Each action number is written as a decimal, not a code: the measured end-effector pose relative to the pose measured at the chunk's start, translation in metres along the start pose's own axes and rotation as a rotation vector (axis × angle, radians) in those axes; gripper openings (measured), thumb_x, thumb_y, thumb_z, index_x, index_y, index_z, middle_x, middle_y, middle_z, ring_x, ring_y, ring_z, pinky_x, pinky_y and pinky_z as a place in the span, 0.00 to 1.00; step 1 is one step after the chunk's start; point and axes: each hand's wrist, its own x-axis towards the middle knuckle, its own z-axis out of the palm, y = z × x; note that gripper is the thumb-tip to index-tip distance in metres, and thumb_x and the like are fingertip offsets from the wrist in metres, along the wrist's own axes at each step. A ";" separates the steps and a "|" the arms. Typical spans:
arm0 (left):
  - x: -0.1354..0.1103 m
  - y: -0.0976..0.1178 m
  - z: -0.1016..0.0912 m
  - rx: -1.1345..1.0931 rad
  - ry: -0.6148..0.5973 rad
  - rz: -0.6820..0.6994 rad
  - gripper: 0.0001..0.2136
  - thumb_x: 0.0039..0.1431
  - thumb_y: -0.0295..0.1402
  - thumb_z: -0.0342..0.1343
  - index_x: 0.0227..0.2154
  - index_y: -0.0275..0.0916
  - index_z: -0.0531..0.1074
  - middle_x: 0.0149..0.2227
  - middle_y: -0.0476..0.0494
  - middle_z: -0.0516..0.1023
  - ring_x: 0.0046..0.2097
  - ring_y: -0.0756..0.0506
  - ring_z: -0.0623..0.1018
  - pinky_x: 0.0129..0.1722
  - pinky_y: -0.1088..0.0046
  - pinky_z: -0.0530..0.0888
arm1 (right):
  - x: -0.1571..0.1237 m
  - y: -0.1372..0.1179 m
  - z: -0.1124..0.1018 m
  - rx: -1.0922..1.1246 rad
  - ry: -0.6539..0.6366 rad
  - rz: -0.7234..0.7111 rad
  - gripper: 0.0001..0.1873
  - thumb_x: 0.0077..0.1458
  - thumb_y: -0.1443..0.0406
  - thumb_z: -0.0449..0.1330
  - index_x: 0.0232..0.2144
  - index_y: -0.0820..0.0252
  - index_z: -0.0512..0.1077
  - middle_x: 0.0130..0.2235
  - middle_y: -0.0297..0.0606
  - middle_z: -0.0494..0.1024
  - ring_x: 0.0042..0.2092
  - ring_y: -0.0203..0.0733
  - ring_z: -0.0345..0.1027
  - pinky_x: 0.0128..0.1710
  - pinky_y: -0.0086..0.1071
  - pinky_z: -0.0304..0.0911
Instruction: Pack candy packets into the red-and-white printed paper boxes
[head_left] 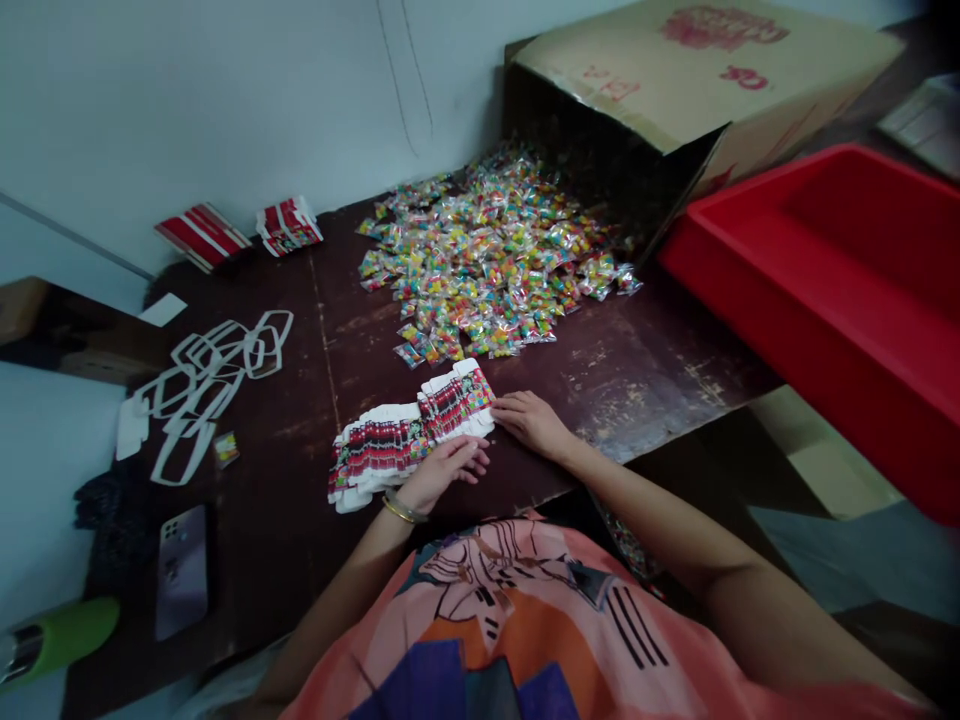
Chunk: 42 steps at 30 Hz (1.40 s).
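A fanned row of flat printed candy cartons (382, 447), red and white with colourful pictures, lies on the table in front of me. My right hand (531, 422) is at the row's right end, its fingers stretched out and the tips touching the last carton. Along the near edge of the row rests my left hand (448, 472), palm partly turned up, fingers loosely bent and apart, with nothing seen in it. Just beyond the cartons spreads a big heap of small clear packets of coloured candy (487, 260).
An open cardboard box (720, 70) lies behind the heap. To the right is a red plastic tray (810, 270). On the left are white paper-like loops (187, 440), a single candy packet (226, 449), a phone (182, 572), a green bottle (71, 632) and carton stacks (289, 226).
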 end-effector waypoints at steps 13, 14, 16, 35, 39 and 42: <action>0.011 -0.004 0.005 -0.182 -0.090 -0.089 0.19 0.59 0.44 0.53 0.45 0.32 0.70 0.38 0.34 0.77 0.37 0.43 0.78 0.37 0.66 0.73 | 0.056 0.016 -0.003 -0.288 -0.211 -0.117 0.23 0.60 0.65 0.54 0.57 0.67 0.63 0.57 0.52 0.67 0.53 0.52 0.61 0.49 0.44 0.61; 0.009 -0.003 0.004 -0.173 -0.081 -0.090 0.19 0.59 0.43 0.54 0.45 0.32 0.70 0.39 0.34 0.77 0.37 0.43 0.78 0.37 0.66 0.73 | 0.063 0.017 -0.002 -0.327 -0.259 -0.146 0.21 0.61 0.66 0.53 0.55 0.67 0.65 0.56 0.52 0.68 0.51 0.51 0.64 0.47 0.42 0.62; 0.006 -0.001 0.003 -0.195 -0.051 -0.081 0.20 0.58 0.44 0.54 0.45 0.32 0.70 0.40 0.33 0.78 0.38 0.42 0.78 0.39 0.65 0.73 | 0.068 0.010 -0.003 -0.383 -0.303 -0.170 0.17 0.61 0.68 0.52 0.51 0.68 0.69 0.52 0.53 0.72 0.46 0.49 0.66 0.43 0.40 0.63; -0.006 -0.006 0.029 -0.193 -0.143 -0.073 0.05 0.40 0.25 0.58 0.23 0.34 0.69 0.23 0.48 0.73 0.26 0.49 0.73 0.28 0.74 0.67 | 0.015 -0.046 -0.033 0.629 -0.238 0.062 0.12 0.52 0.60 0.64 0.25 0.62 0.71 0.56 0.44 0.67 0.58 0.48 0.59 0.57 0.43 0.54; -0.006 -0.003 0.032 -0.118 -0.141 0.002 0.16 0.40 0.31 0.67 0.33 0.35 0.71 0.27 0.48 0.75 0.29 0.48 0.75 0.32 0.71 0.71 | 0.017 -0.042 -0.050 0.820 -0.394 0.045 0.15 0.55 0.58 0.61 0.23 0.62 0.70 0.51 0.41 0.70 0.55 0.45 0.62 0.54 0.40 0.57; 0.002 -0.009 0.033 -0.088 0.094 0.064 0.23 0.38 0.36 0.70 0.38 0.35 0.71 0.28 0.48 0.76 0.27 0.48 0.74 0.31 0.69 0.72 | 0.012 -0.047 -0.045 0.811 -0.246 0.160 0.15 0.57 0.56 0.60 0.27 0.62 0.71 0.42 0.40 0.73 0.47 0.42 0.65 0.48 0.36 0.60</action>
